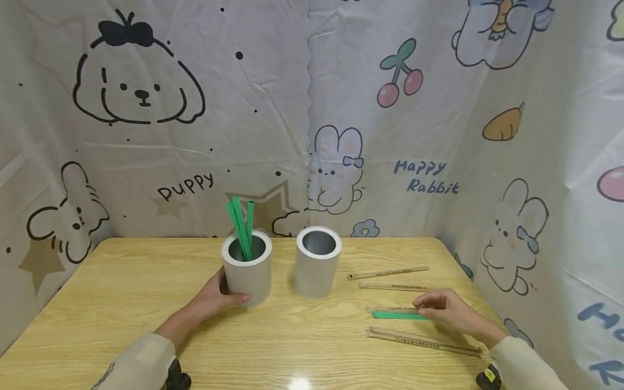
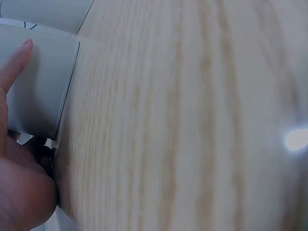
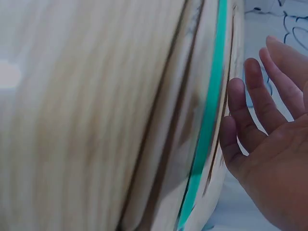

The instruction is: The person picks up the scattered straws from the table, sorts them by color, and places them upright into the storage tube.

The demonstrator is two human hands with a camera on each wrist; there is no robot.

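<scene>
1. Head view: the left hand (image 1: 212, 295) gripped a pale grey, cylindrical container (image 1: 255, 279) with a white rim, its thumb lying across the lower front wall and the other fingers mostly hidden behind.
2. Above those fingers, several slim, bright green straws (image 1: 241, 227) leaned inside the container; just right of them stood a matching pale grey cylinder (image 1: 316, 273), upright.
3. The right hand (image 1: 450, 311) was low over the right end of a single slim green straw (image 1: 395, 314), thumb and fingers lightly bent; whether they touched it could not be told.
4. Beside that straw lay a thin tan stick with dark print (image 1: 390, 309). Beyond the right fingers lay two more thin tan sticks (image 1: 392, 286), and nearer the person a tan pair (image 1: 414, 340), all on a yellowish wood-grain table (image 1: 146, 281).
5. Left wrist view: the thumb pressed along the container's wall; the other fingers were largely out of sight.
6. Right wrist view: the fingers were slightly apart and loosely curved, with the single green straw running just beside them.
</scene>
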